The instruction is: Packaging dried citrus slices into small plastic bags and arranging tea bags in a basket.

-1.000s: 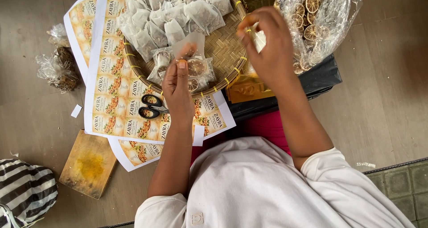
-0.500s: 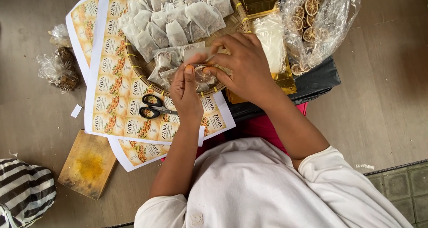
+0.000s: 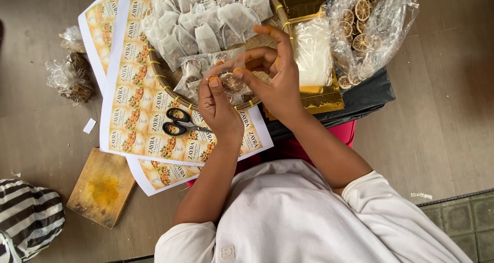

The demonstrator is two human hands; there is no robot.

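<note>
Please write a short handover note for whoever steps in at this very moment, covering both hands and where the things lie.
Left hand and right hand together pinch one small sheer pouch with a dried slice inside, over the near edge of the woven tray.
Done: a heap of filled pouches lies in the tray.
Left: dried citrus slices remain in the clear plastic bag; a stack of empty pouches lies on gold packets beside the tray.
Scissors rest on uncut label sheets; a wooden block lies on the floor.

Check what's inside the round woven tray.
The woven tray holds a heap of small white mesh sachets. The left hand and right hand cover its near edge; anything beneath the heap is hidden.
</note>
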